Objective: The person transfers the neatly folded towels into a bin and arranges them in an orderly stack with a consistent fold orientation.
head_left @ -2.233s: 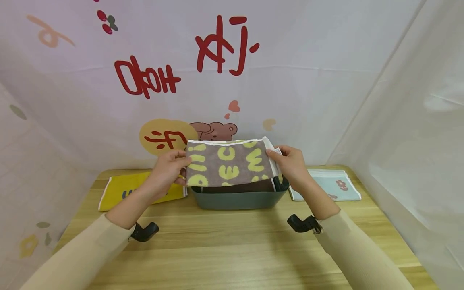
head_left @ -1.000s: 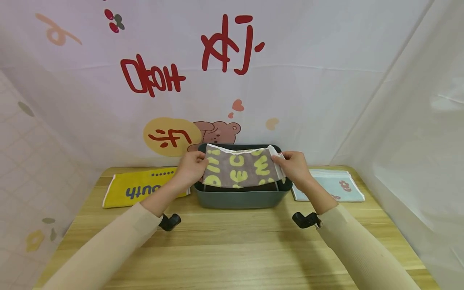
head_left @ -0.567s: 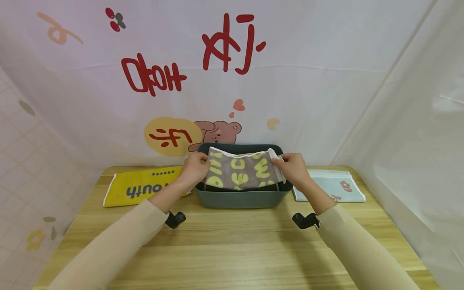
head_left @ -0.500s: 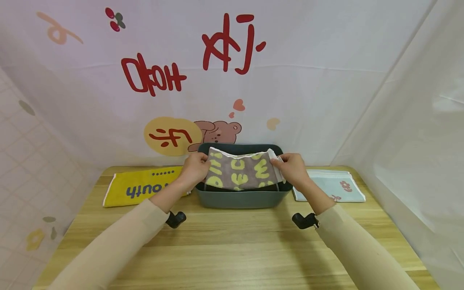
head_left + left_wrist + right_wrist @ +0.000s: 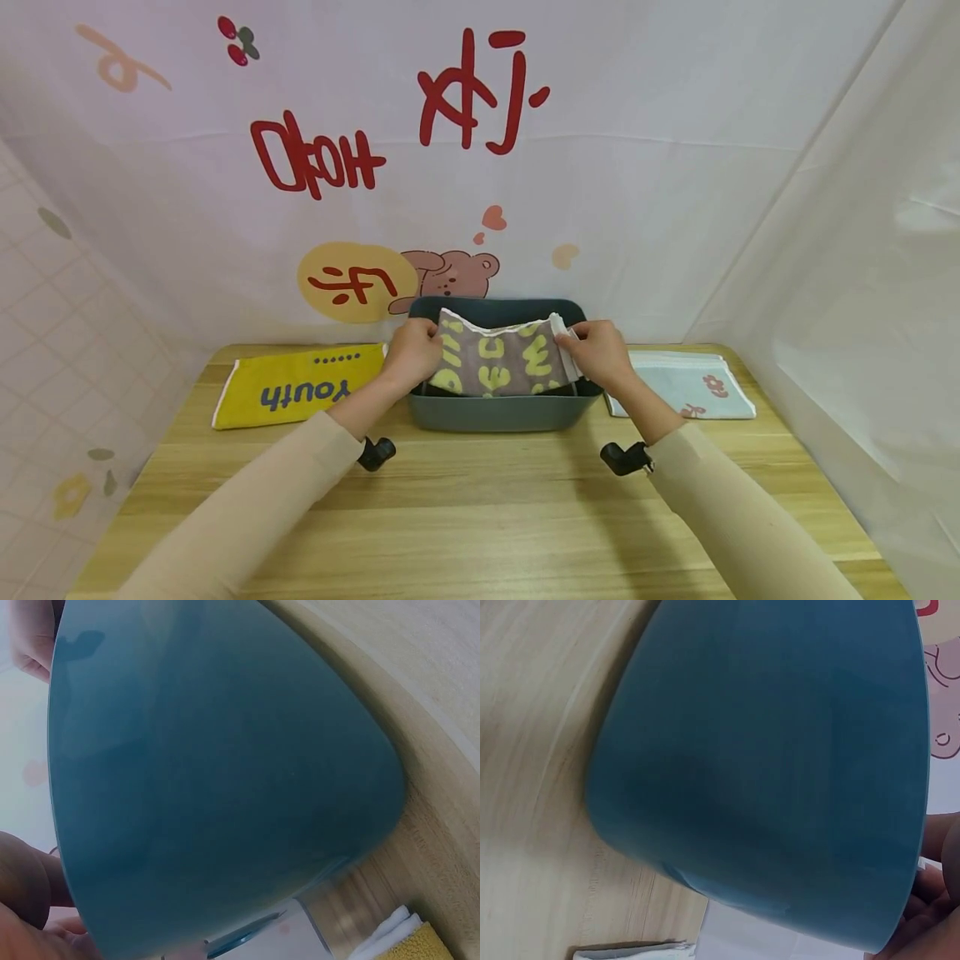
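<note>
A folded grey-brown towel [image 5: 495, 362] with yellow-green letters and white edging sags between both hands, inside the mouth of a dark teal bin [image 5: 502, 414]. My left hand [image 5: 414, 348] pinches its left end at the bin's left rim. The right hand [image 5: 600, 348] pinches the white-edged right end, thumb in front. In the left wrist view the bin's outer wall [image 5: 225, 772] fills most of the frame, with part of the left hand [image 5: 30, 900] behind the rim. The right wrist view likewise shows the bin wall [image 5: 765, 765] and right-hand fingers [image 5: 922, 915] past the rim.
A folded yellow towel [image 5: 292, 387] with blue "Youth" lettering lies left of the bin on the wooden table [image 5: 480, 517]. To the right lies a folded pale blue towel [image 5: 682, 385] with pink flowers. A white printed curtain [image 5: 637, 208] hangs close behind.
Both hands have lowered the grey-brown towel from above the bin into its mouth. The left hand has moved rightward, closer to the right hand, and the towel sags more.
</note>
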Available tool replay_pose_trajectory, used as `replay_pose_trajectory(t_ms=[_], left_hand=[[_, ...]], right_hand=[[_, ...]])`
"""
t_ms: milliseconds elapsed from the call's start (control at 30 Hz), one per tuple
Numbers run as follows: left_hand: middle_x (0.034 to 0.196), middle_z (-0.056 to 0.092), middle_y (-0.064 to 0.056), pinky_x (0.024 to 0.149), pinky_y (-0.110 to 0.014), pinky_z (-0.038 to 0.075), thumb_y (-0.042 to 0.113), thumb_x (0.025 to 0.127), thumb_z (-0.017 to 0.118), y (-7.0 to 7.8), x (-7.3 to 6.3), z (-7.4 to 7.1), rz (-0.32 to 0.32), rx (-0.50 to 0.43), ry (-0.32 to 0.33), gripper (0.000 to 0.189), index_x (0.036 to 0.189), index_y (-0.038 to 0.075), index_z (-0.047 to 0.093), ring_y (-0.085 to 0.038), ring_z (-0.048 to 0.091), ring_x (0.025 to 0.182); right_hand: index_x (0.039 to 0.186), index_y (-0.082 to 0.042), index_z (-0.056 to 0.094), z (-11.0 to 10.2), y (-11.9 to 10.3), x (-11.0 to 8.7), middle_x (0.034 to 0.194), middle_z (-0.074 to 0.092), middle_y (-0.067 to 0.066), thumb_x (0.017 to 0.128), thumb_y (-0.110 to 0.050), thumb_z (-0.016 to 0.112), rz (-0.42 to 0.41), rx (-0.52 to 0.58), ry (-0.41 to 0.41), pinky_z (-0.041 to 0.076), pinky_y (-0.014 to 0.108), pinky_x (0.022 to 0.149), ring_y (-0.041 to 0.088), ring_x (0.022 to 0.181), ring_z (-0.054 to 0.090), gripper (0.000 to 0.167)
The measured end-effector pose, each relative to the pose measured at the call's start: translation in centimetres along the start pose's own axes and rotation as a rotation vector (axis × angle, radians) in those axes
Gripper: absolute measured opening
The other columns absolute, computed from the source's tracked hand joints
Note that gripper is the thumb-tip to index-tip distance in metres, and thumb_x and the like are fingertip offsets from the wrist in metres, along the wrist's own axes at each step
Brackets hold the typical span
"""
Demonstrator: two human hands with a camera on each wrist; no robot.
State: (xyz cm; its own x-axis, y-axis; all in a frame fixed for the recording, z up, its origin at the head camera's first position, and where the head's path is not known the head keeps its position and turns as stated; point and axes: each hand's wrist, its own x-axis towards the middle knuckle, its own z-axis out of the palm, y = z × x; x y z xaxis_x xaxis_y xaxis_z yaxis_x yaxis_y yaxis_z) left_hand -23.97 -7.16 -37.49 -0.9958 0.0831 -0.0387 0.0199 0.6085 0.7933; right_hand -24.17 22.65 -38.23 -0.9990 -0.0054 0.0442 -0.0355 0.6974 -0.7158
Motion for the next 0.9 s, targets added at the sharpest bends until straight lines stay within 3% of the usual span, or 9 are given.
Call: replay_pose_trajectory(t_ms=[133, 233, 433, 567, 700, 800, 900], left_hand=[[0.056, 0.040, -0.003, 0.047, -0.027, 0.032, 0.007, 0.107, 0.054, -0.06, -0.14, 0.20, 0.021, 0.021, -0.003, 0.029, 0.080, 0.000, 0.061, -0.017, 0.040, 0.047], [0.055, 0.038, -0.002, 0.046, -0.027, 0.029, 0.006, 0.107, 0.053, -0.01, -0.31, 0.28, 0.042, 0.051, 0.003, 0.032, 0.076, 0.003, 0.058, -0.017, 0.037, 0.045], [0.054, 0.038, -0.001, 0.046, -0.026, 0.028, 0.003, 0.105, 0.053, 0.25, -0.33, 0.44, 0.035, 0.100, -0.015, 0.021, 0.091, -0.001, 0.068, -0.015, 0.036, 0.045], [0.057, 0.035, -0.001, 0.047, -0.026, 0.024, -0.004, 0.097, 0.053, 0.38, -0.20, 0.50, 0.019, 0.146, -0.027, 0.019, 0.102, -0.004, 0.071, -0.015, 0.031, 0.046], [0.071, 0.061, -0.007, 0.046, -0.025, 0.031, -0.006, 0.094, 0.054, 0.42, -0.14, 0.55, 0.021, 0.198, -0.024, 0.033, 0.120, -0.005, 0.073, -0.015, 0.040, 0.047], [0.093, 0.074, -0.016, 0.047, -0.026, 0.039, -0.005, 0.094, 0.056, 0.33, -0.04, 0.65, 0.029, 0.217, -0.026, 0.040, 0.132, -0.004, 0.068, -0.018, 0.049, 0.049], [0.093, 0.074, -0.019, 0.048, -0.027, 0.039, -0.007, 0.093, 0.057, 0.22, 0.11, 0.80, 0.034, 0.223, -0.033, 0.044, 0.136, -0.004, 0.066, -0.018, 0.046, 0.049]], right_hand=[[0.113, 0.005, 0.076, 0.24, -0.14, 0.01, 0.096, 0.075, 0.019, 0.104, -0.023, 0.066, -0.008, -0.056, -0.001, 0.051, 0.033, 0.058, 0.024, 0.072, 0.066, 0.031], [0.117, 0.004, 0.076, 0.43, -0.23, 0.00, 0.100, 0.076, 0.020, 0.104, -0.024, 0.066, -0.014, -0.106, -0.004, 0.050, 0.033, 0.057, 0.024, 0.073, 0.067, 0.033], [0.120, 0.005, 0.075, 0.57, -0.19, 0.05, 0.104, 0.075, 0.022, 0.104, -0.022, 0.064, -0.021, -0.154, -0.005, 0.051, 0.034, 0.059, 0.026, 0.074, 0.068, 0.033], [0.118, 0.005, 0.075, 0.53, -0.08, -0.01, 0.103, 0.076, 0.022, 0.104, -0.018, 0.064, -0.040, -0.170, 0.007, 0.053, 0.036, 0.061, 0.027, 0.074, 0.068, 0.030], [0.116, 0.005, 0.077, 0.59, -0.12, -0.08, 0.094, 0.076, 0.019, 0.103, -0.016, 0.064, -0.063, -0.193, 0.005, 0.051, 0.035, 0.056, 0.024, 0.066, 0.065, 0.027], [0.102, 0.002, 0.079, 0.66, -0.13, -0.15, 0.074, 0.070, 0.011, 0.103, -0.015, 0.064, -0.082, -0.216, 0.006, 0.041, 0.032, 0.051, 0.020, 0.056, 0.055, 0.022], [0.072, -0.005, 0.068, 0.73, -0.16, -0.25, 0.056, 0.048, 0.001, 0.103, -0.013, 0.064, -0.111, -0.253, -0.005, 0.029, 0.030, 0.049, 0.016, 0.049, 0.039, 0.032]])
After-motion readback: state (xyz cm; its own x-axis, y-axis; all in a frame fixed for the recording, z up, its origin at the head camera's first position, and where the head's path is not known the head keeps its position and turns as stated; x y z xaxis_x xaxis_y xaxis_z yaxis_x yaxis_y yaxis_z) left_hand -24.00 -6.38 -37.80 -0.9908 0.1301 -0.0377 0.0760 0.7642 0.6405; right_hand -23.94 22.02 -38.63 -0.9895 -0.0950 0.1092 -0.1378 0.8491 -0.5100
